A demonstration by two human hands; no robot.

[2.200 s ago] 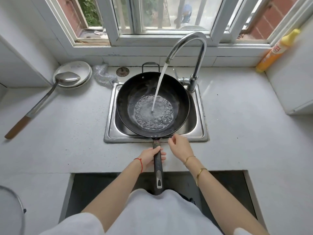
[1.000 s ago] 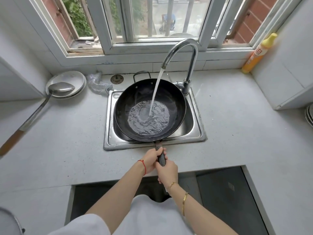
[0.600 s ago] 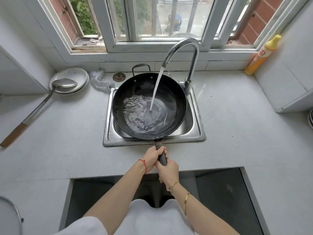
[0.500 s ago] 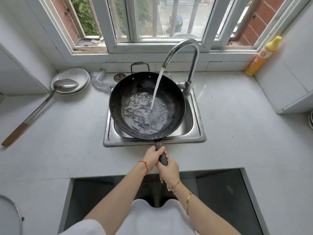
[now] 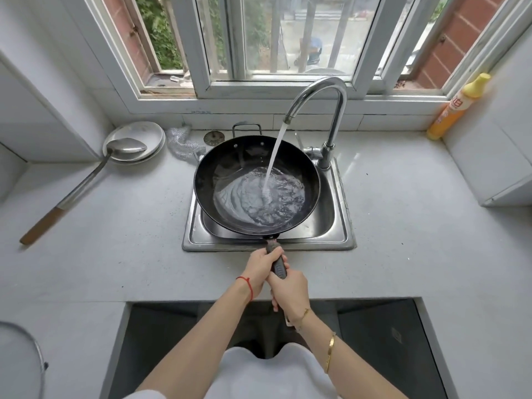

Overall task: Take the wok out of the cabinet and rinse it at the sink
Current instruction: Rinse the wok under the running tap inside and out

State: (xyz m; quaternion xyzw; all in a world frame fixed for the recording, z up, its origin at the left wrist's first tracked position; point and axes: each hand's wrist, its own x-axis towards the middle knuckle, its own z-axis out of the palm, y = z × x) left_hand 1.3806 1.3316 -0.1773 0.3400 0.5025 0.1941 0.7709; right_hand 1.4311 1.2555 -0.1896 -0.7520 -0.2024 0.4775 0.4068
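Pale countertop (image 5: 403, 226) with plates (image 5: 135, 141), ladle (image 5: 86, 182), bottle (image 5: 457, 108)

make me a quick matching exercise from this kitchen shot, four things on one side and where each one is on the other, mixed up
Things:
1. wok
2. ladle
3. yellow bottle
4. scrubber

Places:
A. far right, against the wall under the window
B. over the sink, under the running faucet
C. bowl resting in the white dish, handle out on the left counter
D. on the counter between the white dish and the sink

Pairs: 1-B, 2-C, 3-A, 4-D
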